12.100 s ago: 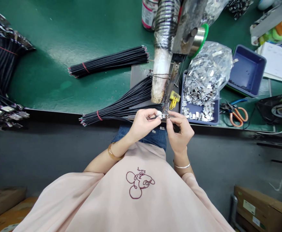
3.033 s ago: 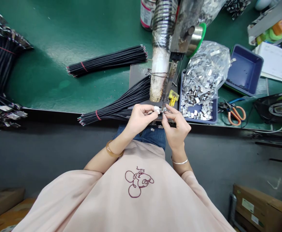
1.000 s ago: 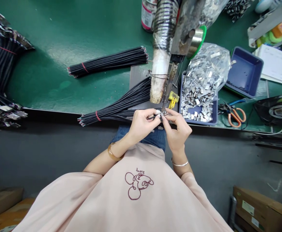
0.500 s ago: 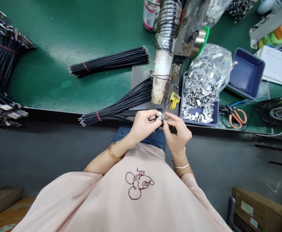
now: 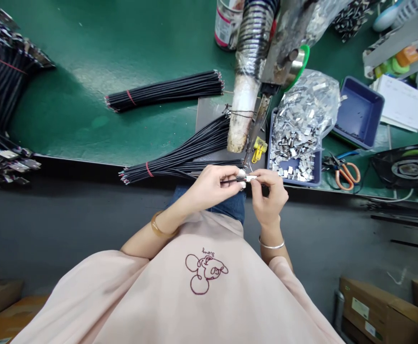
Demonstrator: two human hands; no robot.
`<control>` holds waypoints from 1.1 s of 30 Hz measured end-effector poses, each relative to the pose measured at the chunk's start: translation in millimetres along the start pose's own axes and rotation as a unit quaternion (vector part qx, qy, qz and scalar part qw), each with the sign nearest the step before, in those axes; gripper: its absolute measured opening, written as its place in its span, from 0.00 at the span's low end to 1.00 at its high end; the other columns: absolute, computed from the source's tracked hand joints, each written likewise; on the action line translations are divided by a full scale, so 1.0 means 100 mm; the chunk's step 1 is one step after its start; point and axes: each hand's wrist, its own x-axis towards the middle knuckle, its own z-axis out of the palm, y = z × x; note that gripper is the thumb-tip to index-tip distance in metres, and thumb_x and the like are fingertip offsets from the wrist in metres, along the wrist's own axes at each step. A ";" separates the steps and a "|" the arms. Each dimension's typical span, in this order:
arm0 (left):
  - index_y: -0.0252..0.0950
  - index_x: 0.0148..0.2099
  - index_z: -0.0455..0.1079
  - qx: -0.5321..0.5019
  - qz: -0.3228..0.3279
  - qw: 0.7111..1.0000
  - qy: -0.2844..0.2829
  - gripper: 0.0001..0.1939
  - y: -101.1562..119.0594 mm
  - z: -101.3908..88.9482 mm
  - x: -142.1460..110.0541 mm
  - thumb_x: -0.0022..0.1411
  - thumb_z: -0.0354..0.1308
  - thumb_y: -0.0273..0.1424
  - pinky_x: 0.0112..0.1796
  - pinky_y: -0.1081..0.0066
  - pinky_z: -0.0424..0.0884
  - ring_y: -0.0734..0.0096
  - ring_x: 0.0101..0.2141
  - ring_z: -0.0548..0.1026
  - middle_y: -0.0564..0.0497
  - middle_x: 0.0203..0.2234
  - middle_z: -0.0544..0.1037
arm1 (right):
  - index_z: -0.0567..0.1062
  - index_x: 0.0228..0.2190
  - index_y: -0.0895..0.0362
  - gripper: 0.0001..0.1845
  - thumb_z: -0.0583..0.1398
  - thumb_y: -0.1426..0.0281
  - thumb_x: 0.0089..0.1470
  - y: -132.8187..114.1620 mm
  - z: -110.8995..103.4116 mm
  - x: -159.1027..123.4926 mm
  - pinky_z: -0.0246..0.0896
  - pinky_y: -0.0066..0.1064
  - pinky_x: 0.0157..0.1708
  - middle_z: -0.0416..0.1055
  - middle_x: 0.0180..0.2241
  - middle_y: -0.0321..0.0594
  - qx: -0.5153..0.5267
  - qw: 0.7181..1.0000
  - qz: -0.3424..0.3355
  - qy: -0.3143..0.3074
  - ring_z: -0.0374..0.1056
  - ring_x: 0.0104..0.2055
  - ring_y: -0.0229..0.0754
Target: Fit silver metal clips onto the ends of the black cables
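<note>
Pinching black cable [image 5: 232, 180] in left fingers [image 5: 226, 170], silver piece [image 5: 251, 178] in right fingers [image 5: 264, 176], all closed, wrapped hose [image 5: 242, 100] and blue tray [image 5: 317, 168] near.

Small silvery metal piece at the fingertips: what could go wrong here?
1. The small silvery metal piece, pinched in the right hand near the edge of the green bench, could slip and drop.
2. The thin black cable in the left hand might shift against it.
3. The orange-handled pliers, near that edge, might get knocked off.
</note>
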 end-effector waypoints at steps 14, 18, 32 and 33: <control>0.31 0.26 0.71 -0.037 -0.017 0.998 -0.051 0.12 -0.10 -0.05 -0.04 0.63 0.56 0.27 0.23 0.77 0.56 0.81 0.19 0.60 0.57 0.16 0.67 | 0.69 0.32 0.53 0.09 0.61 0.64 0.62 -0.06 0.07 0.05 0.61 0.24 0.26 0.67 0.25 0.28 0.012 0.979 0.197 -0.050 0.62 0.24 0.31; 0.30 0.30 0.75 -0.015 0.010 1.000 0.020 0.05 -0.16 0.07 -0.04 0.56 0.57 0.23 0.23 0.77 0.50 0.83 0.20 0.52 0.61 0.15 0.58 | 0.70 0.32 0.54 0.08 0.60 0.65 0.63 -0.06 0.06 0.05 0.62 0.24 0.27 0.68 0.26 0.29 -0.030 0.987 0.153 -0.047 0.64 0.25 0.31; 0.29 0.39 0.82 0.000 0.018 0.995 0.096 0.12 -0.26 0.17 -0.01 0.62 0.56 0.27 0.26 0.78 0.66 0.78 0.22 0.70 0.50 0.24 0.80 | 0.74 0.34 0.54 0.06 0.62 0.65 0.60 -0.14 0.00 -0.04 0.53 0.23 0.22 0.60 0.18 0.24 -0.063 0.983 0.160 -0.061 0.57 0.18 0.29; 0.29 0.39 0.82 0.004 0.024 0.995 0.094 0.12 -0.26 0.16 -0.01 0.61 0.56 0.26 0.26 0.78 0.67 0.77 0.23 0.71 0.49 0.26 0.81 | 0.74 0.33 0.55 0.06 0.62 0.66 0.60 -0.14 0.02 -0.03 0.53 0.24 0.22 0.59 0.18 0.24 -0.062 0.983 0.154 -0.073 0.57 0.18 0.28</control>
